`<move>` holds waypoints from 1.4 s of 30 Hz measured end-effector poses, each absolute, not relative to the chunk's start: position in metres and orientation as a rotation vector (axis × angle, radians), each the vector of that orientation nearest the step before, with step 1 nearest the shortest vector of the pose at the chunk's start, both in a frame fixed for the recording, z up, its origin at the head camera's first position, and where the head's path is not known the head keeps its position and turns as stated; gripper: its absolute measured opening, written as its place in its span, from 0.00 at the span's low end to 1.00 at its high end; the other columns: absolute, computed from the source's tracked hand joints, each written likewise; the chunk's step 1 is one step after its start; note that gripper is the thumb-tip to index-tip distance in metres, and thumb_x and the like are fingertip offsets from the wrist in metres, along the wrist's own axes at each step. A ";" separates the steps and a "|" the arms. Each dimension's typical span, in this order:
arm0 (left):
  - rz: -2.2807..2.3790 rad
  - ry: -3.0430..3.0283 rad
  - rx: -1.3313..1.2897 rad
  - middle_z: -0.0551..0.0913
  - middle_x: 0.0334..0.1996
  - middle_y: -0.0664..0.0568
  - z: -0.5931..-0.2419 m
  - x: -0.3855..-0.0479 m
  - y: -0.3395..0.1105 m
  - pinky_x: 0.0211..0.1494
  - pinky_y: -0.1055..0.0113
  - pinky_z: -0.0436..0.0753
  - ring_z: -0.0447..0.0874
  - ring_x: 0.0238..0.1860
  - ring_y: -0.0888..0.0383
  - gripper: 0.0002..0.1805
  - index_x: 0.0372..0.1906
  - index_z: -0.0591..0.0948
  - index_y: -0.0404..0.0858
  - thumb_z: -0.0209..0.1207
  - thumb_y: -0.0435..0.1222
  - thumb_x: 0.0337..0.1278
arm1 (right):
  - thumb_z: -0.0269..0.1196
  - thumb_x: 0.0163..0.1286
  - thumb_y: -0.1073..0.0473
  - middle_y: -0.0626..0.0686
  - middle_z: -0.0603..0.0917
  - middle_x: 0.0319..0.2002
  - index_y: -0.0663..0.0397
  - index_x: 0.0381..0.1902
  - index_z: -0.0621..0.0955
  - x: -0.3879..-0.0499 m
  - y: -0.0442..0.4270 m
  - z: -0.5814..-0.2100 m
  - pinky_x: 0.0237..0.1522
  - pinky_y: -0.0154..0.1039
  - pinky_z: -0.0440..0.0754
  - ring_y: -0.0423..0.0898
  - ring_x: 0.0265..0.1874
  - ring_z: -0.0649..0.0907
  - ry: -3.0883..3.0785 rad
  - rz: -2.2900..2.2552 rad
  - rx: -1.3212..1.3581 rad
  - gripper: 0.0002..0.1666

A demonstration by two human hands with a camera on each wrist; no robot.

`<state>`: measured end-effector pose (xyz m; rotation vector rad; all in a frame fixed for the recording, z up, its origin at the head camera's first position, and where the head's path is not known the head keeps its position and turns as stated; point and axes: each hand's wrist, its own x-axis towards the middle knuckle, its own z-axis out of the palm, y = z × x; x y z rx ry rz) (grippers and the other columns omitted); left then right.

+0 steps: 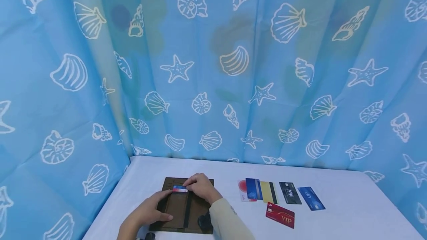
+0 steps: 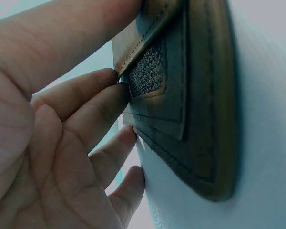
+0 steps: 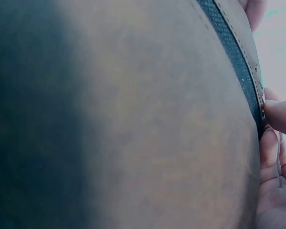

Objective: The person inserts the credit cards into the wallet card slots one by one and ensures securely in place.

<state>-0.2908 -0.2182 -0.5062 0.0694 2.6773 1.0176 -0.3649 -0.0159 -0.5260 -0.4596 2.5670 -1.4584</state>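
White table (image 1: pixel 327 225), brown wallet (image 1: pixel 176 210); loose cards (image 1: pixel 280 215) in head view only

Brown leather (image 3: pixel 171 119), dark textured strip (image 3: pixel 236 59), fingers (image 3: pixel 282 115) at right edge

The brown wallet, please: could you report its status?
Left hand on wallet; right hand pinching blue-topped card. Card partly out of pocket. Loose cards lie right, not in the way.

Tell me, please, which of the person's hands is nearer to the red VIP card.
Right. The right hand is at the far end of the wallet, left of the red VIP card; the left hand is farther left, at the wallet's left side.
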 end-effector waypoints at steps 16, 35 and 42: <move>1.028 2.644 0.089 0.73 0.65 0.35 -0.515 -0.289 -0.221 0.65 0.32 0.69 0.69 0.65 0.32 0.44 0.67 0.72 0.37 0.77 0.41 0.40 | 0.63 0.66 0.66 0.49 0.83 0.41 0.50 0.34 0.90 -0.363 -0.016 -0.532 0.51 0.56 0.80 0.47 0.42 0.79 2.521 -1.469 -0.428 0.10; 1.027 2.701 0.082 0.74 0.65 0.36 -0.503 -0.299 -0.220 0.65 0.32 0.70 0.69 0.66 0.32 0.44 0.67 0.73 0.39 0.78 0.40 0.39 | 0.63 0.67 0.64 0.48 0.83 0.41 0.49 0.34 0.90 -0.376 -0.016 -0.521 0.51 0.54 0.80 0.47 0.42 0.78 2.562 -1.477 -0.492 0.09; 1.028 2.671 0.092 0.74 0.65 0.36 -0.505 -0.298 -0.220 0.64 0.31 0.70 0.68 0.66 0.32 0.43 0.67 0.73 0.39 0.77 0.40 0.41 | 0.63 0.67 0.65 0.48 0.83 0.41 0.49 0.33 0.90 -0.375 -0.016 -0.524 0.50 0.55 0.80 0.47 0.42 0.78 2.546 -1.457 -0.469 0.09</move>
